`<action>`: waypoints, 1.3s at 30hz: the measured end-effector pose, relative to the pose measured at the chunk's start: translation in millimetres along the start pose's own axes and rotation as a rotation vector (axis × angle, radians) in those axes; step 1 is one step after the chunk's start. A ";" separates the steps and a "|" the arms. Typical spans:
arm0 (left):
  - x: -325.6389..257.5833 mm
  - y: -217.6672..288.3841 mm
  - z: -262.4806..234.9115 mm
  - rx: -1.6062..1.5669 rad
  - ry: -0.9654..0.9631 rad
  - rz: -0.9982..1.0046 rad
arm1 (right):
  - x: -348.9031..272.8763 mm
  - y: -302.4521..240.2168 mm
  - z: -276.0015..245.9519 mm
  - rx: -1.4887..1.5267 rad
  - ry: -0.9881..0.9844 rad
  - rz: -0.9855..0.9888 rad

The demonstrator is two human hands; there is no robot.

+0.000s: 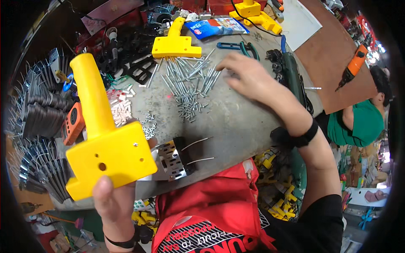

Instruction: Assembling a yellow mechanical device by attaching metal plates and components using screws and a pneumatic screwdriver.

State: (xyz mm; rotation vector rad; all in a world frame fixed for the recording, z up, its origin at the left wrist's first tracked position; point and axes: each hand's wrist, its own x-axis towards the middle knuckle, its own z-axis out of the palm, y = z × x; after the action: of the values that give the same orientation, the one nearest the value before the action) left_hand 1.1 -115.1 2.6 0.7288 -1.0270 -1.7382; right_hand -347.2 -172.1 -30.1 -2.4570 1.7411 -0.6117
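In my left hand (110,201) is a yellow plastic handle housing (112,154), held with its grip pointing up and its flat, holed base toward me. My thumb presses on the base's lower edge. A small screw or nut sits in one of its holes. Beside the base, a perforated metal piece (169,159) with a black end and two pale wires sticks out; how it joins the housing is hidden. My right hand (244,75) hovers at the right edge of a pile of long screws (185,74), fingers curved and apart. Shorter screws (190,103) lie just nearer.
White ceramic-like tubes (121,110) and small nuts (148,126) lie left of the screws. Another yellow housing (176,42), a blue packet (217,27) and pliers (249,50) are farther back. Stacked wired metal parts (46,101) crowd the left. A co-worker in green (358,122) is at right.
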 end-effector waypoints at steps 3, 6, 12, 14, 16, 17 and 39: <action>-10.2 -11.0 -20.0 0.085 0.100 -0.009 | 17.4 0.3 11.8 -0.105 -0.094 -0.051; -13.2 -9.0 -31.6 0.098 0.077 -0.020 | 20.0 -0.9 10.0 -0.207 -0.212 -0.042; -34.8 -16.8 -37.6 -0.004 0.243 0.072 | -6.5 8.1 5.4 -0.332 -0.202 -0.162; 34.8 -48.4 -14.8 -0.110 0.048 0.080 | 2.7 18.6 32.3 -0.202 -0.231 -0.198; 74.9 -59.5 23.6 -0.165 -0.100 0.099 | 18.4 7.4 40.9 -0.230 -0.334 -0.191; 86.3 -58.2 38.2 -0.171 -0.167 0.106 | 16.2 9.8 40.4 -0.281 -0.351 -0.226; -4.5 -8.6 -4.4 0.279 0.243 -0.020 | -2.6 -90.1 -78.7 0.275 0.373 -0.141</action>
State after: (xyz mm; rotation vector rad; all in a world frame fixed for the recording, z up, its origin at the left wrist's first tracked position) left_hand 2.7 -110.6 -6.9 1.1003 -1.1051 -1.4936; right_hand -295.8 -124.2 66.6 -2.3955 1.4639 -1.3007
